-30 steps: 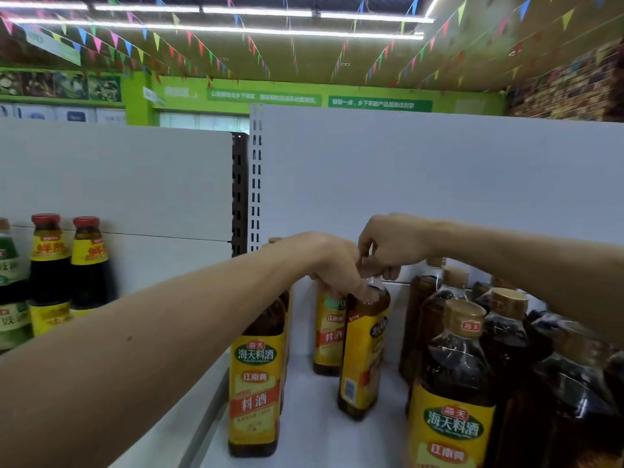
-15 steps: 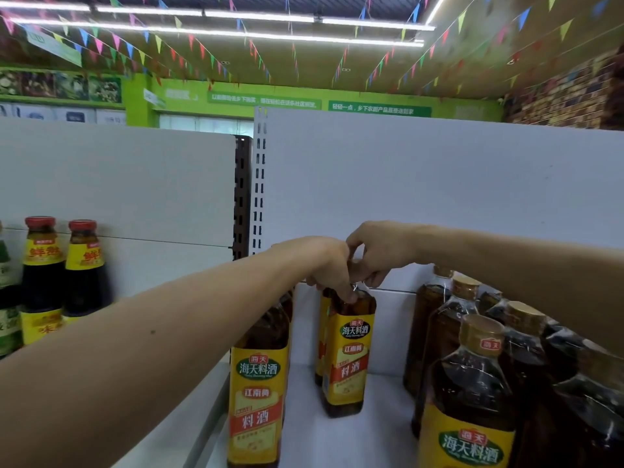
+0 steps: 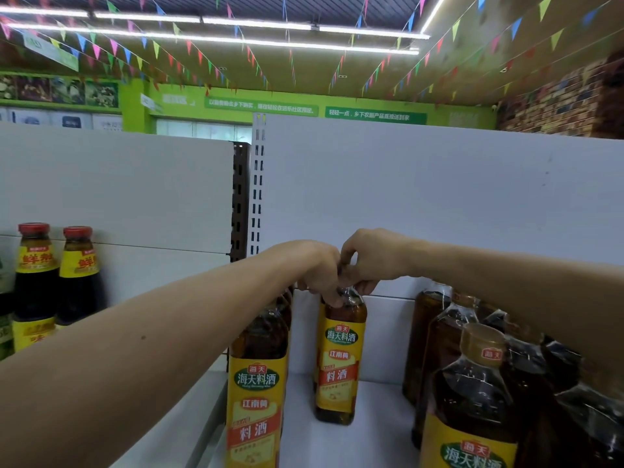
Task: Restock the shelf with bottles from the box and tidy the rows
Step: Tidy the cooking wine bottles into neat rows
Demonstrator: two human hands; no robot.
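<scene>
We face a white metal shelf (image 3: pixel 337 440) in a green-walled shop hung with coloured pennant strings (image 3: pixel 189 52). Our left hand (image 3: pixel 317 271) and right hand (image 3: pixel 368 261) both grasp the top of one upright amber cooking-wine bottle (image 3: pixel 339 366) mid-shelf. Two red-capped dark sauce bottles (image 3: pixel 33 275) stand far left. The gold-capped jugs (image 3: pixel 472 400) on the right overlap too much to count.

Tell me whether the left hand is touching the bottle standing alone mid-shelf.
Touching: the head view shows the left hand gripping the bottle at its neck.
</scene>
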